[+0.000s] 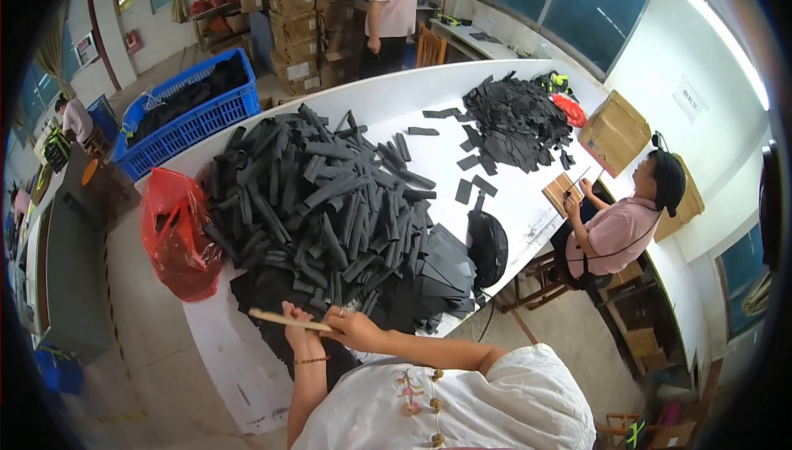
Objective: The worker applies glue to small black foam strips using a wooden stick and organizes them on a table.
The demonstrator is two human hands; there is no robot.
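Observation:
My right hand (356, 330) is closed round one end of a flat, light wooden stick (280, 319), which points left. The stick crosses in front of my left hand (299, 336), whose fingers look curled behind it. Whatever the left fingers hold, if anything, is hidden. Just beyond both hands rises a big heap of dark grey rolled strips (330, 194), some curled into tubes. Under and around my hands lie flat black sheets (264, 295) at the near side of the table.
A red plastic bag (177, 235) sits at the white table's (223, 359) left edge, with a blue crate (190, 112) behind it. Flat dark pieces (511, 120) form a second pile at the far right. A black bag (488, 248) lies near a seated co-worker (615, 231); another person (392, 9) stands beyond.

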